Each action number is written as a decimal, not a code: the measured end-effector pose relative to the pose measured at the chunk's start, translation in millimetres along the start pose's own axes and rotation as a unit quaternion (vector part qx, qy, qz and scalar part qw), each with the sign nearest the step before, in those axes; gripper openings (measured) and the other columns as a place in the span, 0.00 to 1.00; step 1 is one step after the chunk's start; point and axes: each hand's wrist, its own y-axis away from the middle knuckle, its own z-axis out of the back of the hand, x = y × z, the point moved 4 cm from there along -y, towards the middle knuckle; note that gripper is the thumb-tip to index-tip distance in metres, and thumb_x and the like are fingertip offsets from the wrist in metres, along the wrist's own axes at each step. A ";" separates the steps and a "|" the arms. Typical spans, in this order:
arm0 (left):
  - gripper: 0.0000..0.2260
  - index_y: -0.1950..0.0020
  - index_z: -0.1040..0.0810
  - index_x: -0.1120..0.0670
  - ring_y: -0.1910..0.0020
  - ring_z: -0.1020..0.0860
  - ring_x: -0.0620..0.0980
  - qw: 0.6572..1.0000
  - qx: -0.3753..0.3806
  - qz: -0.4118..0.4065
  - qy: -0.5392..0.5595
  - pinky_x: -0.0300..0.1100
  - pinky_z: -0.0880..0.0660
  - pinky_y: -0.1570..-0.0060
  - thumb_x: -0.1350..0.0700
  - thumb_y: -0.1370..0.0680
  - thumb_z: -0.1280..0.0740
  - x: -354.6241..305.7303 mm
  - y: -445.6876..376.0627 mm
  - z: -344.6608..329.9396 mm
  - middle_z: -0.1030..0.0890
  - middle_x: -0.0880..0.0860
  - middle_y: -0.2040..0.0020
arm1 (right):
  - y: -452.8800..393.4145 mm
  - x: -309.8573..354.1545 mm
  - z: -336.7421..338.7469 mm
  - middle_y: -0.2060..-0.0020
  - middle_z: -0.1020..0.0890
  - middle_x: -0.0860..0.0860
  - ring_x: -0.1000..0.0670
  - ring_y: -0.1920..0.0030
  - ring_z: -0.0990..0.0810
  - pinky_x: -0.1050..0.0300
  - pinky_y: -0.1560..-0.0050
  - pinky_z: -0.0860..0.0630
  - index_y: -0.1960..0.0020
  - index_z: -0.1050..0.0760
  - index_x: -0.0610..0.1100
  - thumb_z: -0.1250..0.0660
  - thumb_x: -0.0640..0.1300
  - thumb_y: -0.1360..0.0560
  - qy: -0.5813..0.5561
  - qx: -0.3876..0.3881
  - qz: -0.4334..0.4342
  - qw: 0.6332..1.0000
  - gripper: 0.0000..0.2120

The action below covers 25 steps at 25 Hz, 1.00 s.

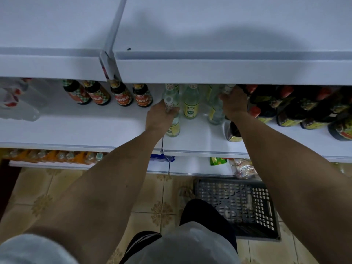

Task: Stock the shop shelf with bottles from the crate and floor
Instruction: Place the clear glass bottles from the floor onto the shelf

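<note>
White metal shop shelving (pixel 80 128) fills the view above a patterned beige tiled floor (pixel 47 191), with the upper shelf's front lip overhanging the middle tier where the work is going on.

The left hand (pixel 159 116) has its grip wrapped around the neck of a clear glass bottle with a white cap and pale yellow label (pixel 172 121), which stands upright near the shelf's front edge. Holding it by the neck likely lets the bottle be steered into line ahead of the matching clear bottles (pixel 191 101) behind it.

The right hand (pixel 234 103) reaches deeper, its grip pinching the top of another clear bottle (pixel 216 109) under the overhang, probably to seat it next to the row without knocking its neighbours.

Like goods sit together: dark sauce bottles with orange and checked labels (pixel 108 93) to the left, dark red-capped bottles with yellow-green labels (pixel 289 109) packed tight to the right. The clear bottles go in the gap between them.

The labels carry Chinese characters, too small and blurred to read; no brand can be made out.

A dark grey plastic lattice crate (pixel 238 204) rests on the floor below the right arm; whether any bottles remain in it I cannot tell.
</note>
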 end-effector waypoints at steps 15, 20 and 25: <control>0.14 0.41 0.22 0.53 0.45 0.21 0.56 0.999 0.017 0.020 0.026 0.42 0.26 0.49 0.50 0.25 0.32 7.1 -6.5 3.2 0.18 0.55 0.43 | -2.9 17.3 -0.7 0.33 0.26 0.37 0.38 0.32 0.28 0.50 0.34 0.31 0.31 0.32 0.34 0.38 0.46 0.21 0.024 0.038 -0.025 0.999 0.22; 0.25 0.29 0.31 0.54 0.33 0.27 0.55 0.993 0.079 0.032 0.085 0.40 0.31 0.39 0.48 0.24 0.31 14.6 5.3 7.9 0.26 0.55 0.31 | 49.3 15.7 -8.0 0.28 0.35 0.36 0.38 0.28 0.34 0.52 0.32 0.35 0.25 0.46 0.30 0.40 0.49 0.20 0.053 0.028 -0.107 0.992 0.32; 0.32 0.22 0.42 0.50 0.27 0.35 0.53 0.993 0.072 0.060 0.075 0.44 0.36 0.33 0.39 0.23 0.37 46.3 45.8 41.4 0.36 0.52 0.24 | 141.8 35.3 -28.2 0.33 0.27 0.39 0.37 0.34 0.27 0.48 0.42 0.29 0.29 0.39 0.37 0.44 0.42 0.19 0.017 0.031 -0.166 0.985 0.20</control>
